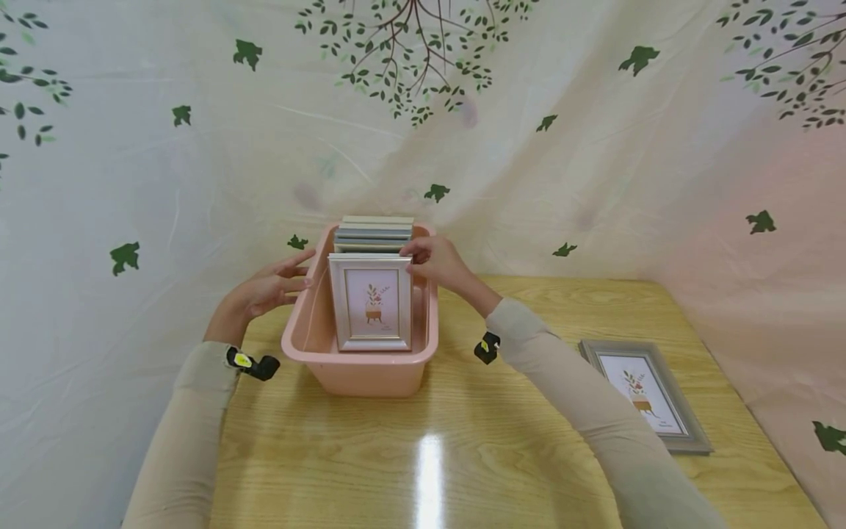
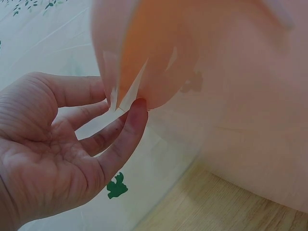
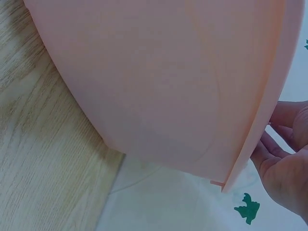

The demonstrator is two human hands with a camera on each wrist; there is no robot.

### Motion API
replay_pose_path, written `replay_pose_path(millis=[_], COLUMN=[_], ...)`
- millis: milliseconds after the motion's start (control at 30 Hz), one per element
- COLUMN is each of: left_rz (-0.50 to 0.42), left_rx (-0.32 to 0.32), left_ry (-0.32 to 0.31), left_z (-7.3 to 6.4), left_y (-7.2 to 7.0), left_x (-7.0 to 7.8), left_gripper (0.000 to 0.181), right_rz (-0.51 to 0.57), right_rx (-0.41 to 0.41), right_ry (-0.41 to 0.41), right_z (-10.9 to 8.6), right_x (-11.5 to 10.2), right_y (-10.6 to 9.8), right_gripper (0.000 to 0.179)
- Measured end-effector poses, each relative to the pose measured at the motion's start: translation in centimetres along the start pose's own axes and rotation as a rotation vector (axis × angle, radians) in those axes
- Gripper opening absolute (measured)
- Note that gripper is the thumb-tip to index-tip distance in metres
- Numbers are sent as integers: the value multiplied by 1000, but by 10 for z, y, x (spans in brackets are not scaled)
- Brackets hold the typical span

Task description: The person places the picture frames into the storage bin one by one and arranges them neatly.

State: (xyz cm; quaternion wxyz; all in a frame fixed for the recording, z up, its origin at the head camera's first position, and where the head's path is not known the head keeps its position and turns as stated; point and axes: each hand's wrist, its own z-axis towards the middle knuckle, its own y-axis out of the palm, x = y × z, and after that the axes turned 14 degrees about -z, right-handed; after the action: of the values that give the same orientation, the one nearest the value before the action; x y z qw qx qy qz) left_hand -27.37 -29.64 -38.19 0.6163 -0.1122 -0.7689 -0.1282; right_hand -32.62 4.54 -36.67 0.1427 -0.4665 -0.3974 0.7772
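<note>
A pink plastic bin point(image 1: 366, 378) stands on the table with a row of picture frames upright inside. The front one, a silver-white picture frame point(image 1: 338, 308) with a potted-plant print, faces me. At its upper right corner, my right hand point(image 1: 439, 262) pinches the edge; in the right wrist view the bin's rim covers those fingertips. On the opposite side, my left hand point(image 1: 267, 290) touches the bin's left rim with extended fingers point(image 2: 137, 118). Behind the front frame, the tops of several frames point(image 1: 373, 235) show in grey, white and cream.
A grey picture frame point(image 1: 684, 430) with the same print lies face up at the table's right, partly under my right forearm in the head view. The wooden table point(image 1: 330, 455) meets a leaf-patterned cloth point(image 1: 515, 206) behind the bin.
</note>
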Motion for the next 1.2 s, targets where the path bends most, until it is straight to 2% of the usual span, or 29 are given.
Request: replay_pose_path(millis=[400, 633, 767, 967, 1200], left_rz=[-6, -6, -6, -13, -15], left_rx=[-9, -13, -7, 0, 4], left_ry=[-9, -9, -7, -11, -7], left_z=[2, 5, 7, 7, 7], left_y=[-2, -6, -6, -6, -6], left_x=[1, 0, 0, 0, -2], left_gripper=[82, 81, 81, 82, 82], right_rz=[47, 54, 23, 28, 28], right_rx=[9, 74, 121, 166, 177], right_ry=[-19, -90, -121, -129, -121], right_z=[-3, -4, -2, -2, -4], right_x=[5, 14, 17, 18, 17], right_y=[2, 8, 12, 14, 14], right_gripper=[29, 30, 28, 27, 26])
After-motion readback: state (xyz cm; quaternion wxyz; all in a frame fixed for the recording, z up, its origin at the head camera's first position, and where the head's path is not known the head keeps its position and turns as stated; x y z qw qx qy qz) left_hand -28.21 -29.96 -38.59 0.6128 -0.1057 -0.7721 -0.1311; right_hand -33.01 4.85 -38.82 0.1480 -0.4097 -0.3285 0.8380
